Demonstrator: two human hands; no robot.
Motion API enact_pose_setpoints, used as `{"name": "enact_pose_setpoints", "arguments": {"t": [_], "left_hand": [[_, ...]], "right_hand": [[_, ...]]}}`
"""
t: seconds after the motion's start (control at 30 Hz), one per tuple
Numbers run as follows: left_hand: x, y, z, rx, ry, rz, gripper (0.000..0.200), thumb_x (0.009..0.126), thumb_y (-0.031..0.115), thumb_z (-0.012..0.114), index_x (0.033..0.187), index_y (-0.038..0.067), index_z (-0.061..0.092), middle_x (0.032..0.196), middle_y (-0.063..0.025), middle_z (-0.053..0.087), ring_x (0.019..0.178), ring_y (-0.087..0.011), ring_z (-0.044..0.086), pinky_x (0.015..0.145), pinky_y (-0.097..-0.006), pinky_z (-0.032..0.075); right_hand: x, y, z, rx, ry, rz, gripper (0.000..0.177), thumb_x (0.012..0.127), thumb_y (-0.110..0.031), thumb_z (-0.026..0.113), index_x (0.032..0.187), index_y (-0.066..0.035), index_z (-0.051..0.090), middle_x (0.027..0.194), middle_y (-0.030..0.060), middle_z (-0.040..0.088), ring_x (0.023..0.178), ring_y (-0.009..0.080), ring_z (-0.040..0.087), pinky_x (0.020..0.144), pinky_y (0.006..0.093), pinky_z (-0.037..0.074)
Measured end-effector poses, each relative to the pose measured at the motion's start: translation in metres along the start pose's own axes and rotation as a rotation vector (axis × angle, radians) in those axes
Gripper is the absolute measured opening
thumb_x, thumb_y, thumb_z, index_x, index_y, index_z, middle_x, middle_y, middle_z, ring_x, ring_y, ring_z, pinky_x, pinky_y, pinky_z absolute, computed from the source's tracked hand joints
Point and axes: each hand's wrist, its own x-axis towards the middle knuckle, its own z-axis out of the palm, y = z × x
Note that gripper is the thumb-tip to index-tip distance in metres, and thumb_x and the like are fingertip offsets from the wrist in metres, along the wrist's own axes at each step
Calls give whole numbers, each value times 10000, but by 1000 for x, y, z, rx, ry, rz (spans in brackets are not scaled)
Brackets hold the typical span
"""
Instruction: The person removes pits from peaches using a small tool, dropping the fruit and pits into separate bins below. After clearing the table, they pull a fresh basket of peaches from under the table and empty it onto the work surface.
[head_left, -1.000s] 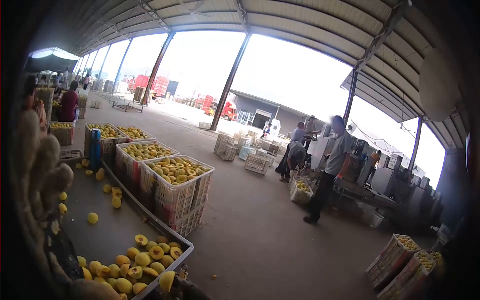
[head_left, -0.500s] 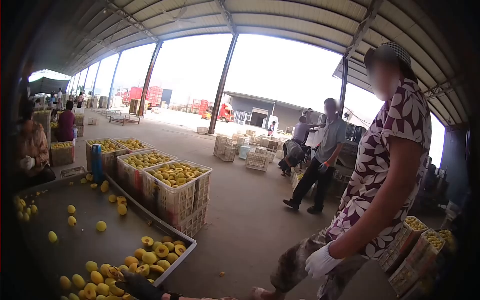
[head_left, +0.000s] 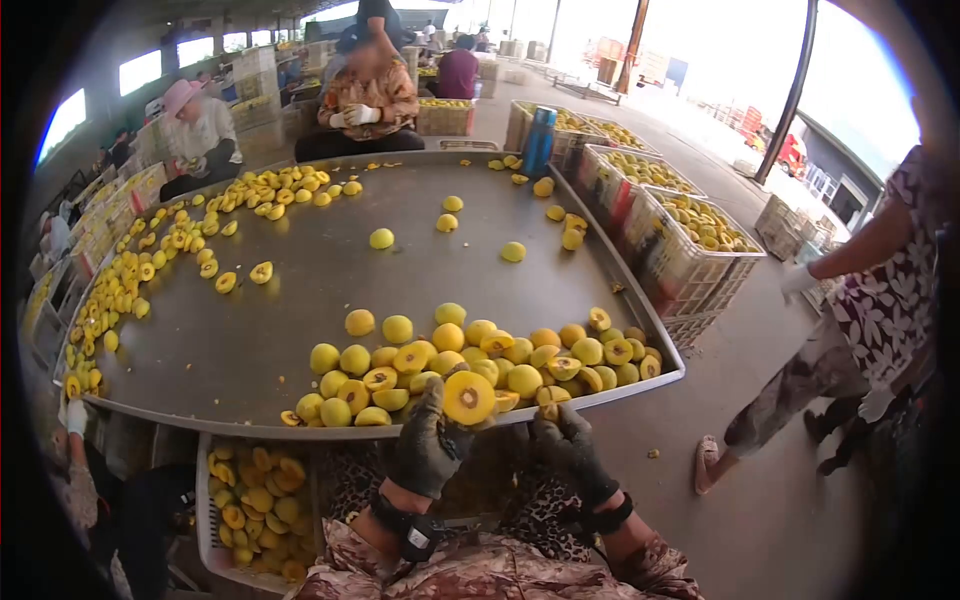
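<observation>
At the near edge of the counter [head_left: 300,290], the person's gloved left hand [head_left: 430,448] is closed around a peach half [head_left: 468,397], fingers wrapped under it and the cut face turned up toward the camera, probably so the pit hollow can be seen. It is held just above the raised rim, touching nothing on the steel. The gloved right hand [head_left: 568,450] sits just beside it at the same edge with its fingers curled inward. Whether it grips anything cannot be told, since the knuckles hide the palm. A heap of fruit [head_left: 480,355] lies against the near right corner. Whole peaches and halves are mixed there, and the rim seems to be what keeps them from rolling off. Below the near edge, on the left, a white crate [head_left: 212,520] holds cut halves, likely set there within easy reach of the hands. Along the right edge stands a row of crates [head_left: 690,240], each filled to the top with yellow fruit, and a blue bottle [head_left: 538,140] stands upright at the far right corner. More halves are strung along the left edge and the far left corner, in front of seated co-workers [head_left: 365,95] in gloves. A person [head_left: 880,300] in a patterned top stands on the floor well apart, off the right edge.
</observation>
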Motion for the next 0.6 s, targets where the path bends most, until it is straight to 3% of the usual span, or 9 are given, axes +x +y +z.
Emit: {"name": "enact_pose_setpoints", "arguments": {"t": [0.07,0.1,0.13,0.2,0.27,0.37,0.47,0.57,0.6], "left_hand": [[-13,-7,-6,51,94,34,544,1051,422,555,1432,41,479,1255,-129,644,1090,-258,670,920,-374,590],[-9,-12,-4,-804,-80,-328,578,1023,347,610,1477,36,432,1307,-170,610,1124,-278,654,957,-374,565],[-2,-15,0,-1596,98,-829,643,996,272,665,1521,30,384,1359,-211,575,1158,-297,638,995,-373,540],[25,9,17,-1328,169,-746,622,986,267,671,1496,27,409,1334,-206,588,1135,-296,643,978,-379,542],[40,26,25,-1085,170,-621,601,976,262,677,1472,24,434,1310,-200,602,1113,-294,649,961,-384,545],[36,38,27,-860,180,-501,570,962,254,687,1435,20,472,1273,-192,621,1079,-292,657,935,-393,549],[25,37,23,-493,211,-339,540,947,247,696,1398,16,509,1237,-183,641,1045,-290,665,909,-401,553],[2,20,14,-2,247,-1,511,932,239,706,1361,11,547,1200,-175,661,1011,-288,673,883,-409,557],[-11,15,13,114,233,110,502,927,236,709,1349,10,559,1188,-172,667,1000,-287,675,875,-412,559]], "right_hand": [[11,66,-7,-84,8,-45,295,1028,-275,573,907,-9,611,720,164,630,674,225,586,650,403,497],[-2,36,-13,-381,20,-123,189,1011,-213,607,1011,-28,645,835,105,687,765,137,616,683,353,534],[-1,39,-10,-392,86,-155,217,983,-232,626,1041,-23,631,854,195,670,785,213,629,752,405,529],[14,60,3,-631,259,-195,216,992,-214,614,1099,-27,605,901,220,669,839,300,645,836,397,512],[21,30,-13,-205,220,-257,239,1012,-201,591,1154,-9,595,929,225,674,864,308,654,846,394,504],[41,44,-16,-222,108,-218,292,1020,-192,575,1229,11,576,950,251,654,841,323,633,808,402,500],[21,-35,-17,-414,82,-65,300,1006,-208,555,1195,24,581,1018,248,673,1013,349,660,909,440,494],[61,48,-7,-515,55,-287,249,993,-211,553,1095,15,579,981,261,666,968,399,656,847,459,502],[47,18,0,-521,46,-219,246,988,-228,551,1053,8,578,971,278,663,955,437,647,826,481,499]]}}
